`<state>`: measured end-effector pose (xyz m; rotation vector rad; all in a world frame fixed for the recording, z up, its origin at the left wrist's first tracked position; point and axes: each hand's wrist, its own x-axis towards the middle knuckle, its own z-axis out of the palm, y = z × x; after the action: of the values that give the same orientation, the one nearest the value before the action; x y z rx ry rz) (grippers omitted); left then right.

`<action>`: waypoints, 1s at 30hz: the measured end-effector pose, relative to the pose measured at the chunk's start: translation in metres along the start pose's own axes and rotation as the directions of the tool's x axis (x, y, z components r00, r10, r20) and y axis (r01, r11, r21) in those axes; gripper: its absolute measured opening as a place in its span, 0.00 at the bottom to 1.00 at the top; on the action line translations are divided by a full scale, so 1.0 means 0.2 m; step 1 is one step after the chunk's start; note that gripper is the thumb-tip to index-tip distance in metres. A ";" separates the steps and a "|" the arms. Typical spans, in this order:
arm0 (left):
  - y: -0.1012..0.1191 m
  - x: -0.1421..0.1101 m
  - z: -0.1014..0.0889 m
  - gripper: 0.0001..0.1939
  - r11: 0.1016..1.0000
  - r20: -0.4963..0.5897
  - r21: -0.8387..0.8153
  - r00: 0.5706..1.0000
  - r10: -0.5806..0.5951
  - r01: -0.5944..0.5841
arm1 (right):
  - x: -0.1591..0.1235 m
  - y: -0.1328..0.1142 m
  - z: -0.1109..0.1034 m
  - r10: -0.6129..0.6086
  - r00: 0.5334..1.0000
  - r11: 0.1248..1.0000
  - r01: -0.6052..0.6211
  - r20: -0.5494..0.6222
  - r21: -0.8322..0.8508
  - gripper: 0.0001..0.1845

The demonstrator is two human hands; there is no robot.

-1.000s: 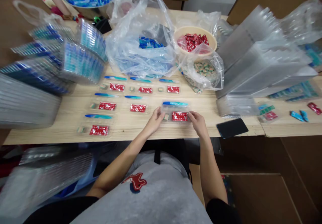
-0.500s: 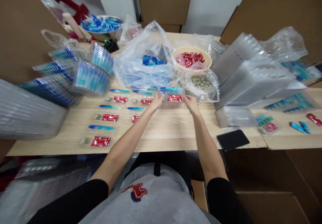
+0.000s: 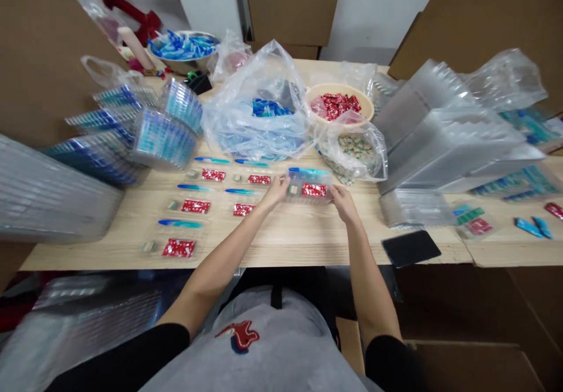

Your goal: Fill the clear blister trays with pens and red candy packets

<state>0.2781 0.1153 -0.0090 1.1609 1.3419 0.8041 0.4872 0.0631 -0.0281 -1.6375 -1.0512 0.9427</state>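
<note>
Because the clear tray (image 3: 316, 180) looks thin and is pinched only at its two ends, uneven pressure from the left hand (image 3: 278, 191) or right hand (image 3: 343, 201) could bow it and make its contents slide. The left knuckles might also nudge the neighbouring tray (image 3: 251, 172). Both hands have fingers closed on the edges, in front of the bag of small blocks (image 3: 379, 166) (whether it touches the tabletop (image 3: 303, 236), I cannot tell). It carries a blue pen (image 3: 307, 171) behind, a patterned red packet (image 3: 314, 190) and a pale block (image 3: 293, 189) in front.
</note>
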 end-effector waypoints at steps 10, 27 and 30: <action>-0.17 -0.34 -0.01 0.20 0.998 0.043 0.001 0.997 0.068 -0.068 | -0.36 0.04 -0.12 0.087 0.991 0.996 -0.089 -0.097 -0.017 0.39; -0.42 -0.42 -0.66 0.22 0.775 -0.357 0.631 0.871 0.338 -0.042 | -0.56 -0.06 0.78 -0.191 0.939 0.958 0.242 0.286 -0.155 0.30; -0.41 -0.45 -0.72 0.22 0.798 -0.336 0.597 0.876 0.346 -0.086 | -0.58 -0.03 0.76 -0.201 0.931 0.954 0.257 0.304 -0.157 0.31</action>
<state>0.1129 0.0297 -0.0399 1.7054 1.9270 0.8920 0.3084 0.0009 -0.0498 -1.5178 -1.5406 0.9597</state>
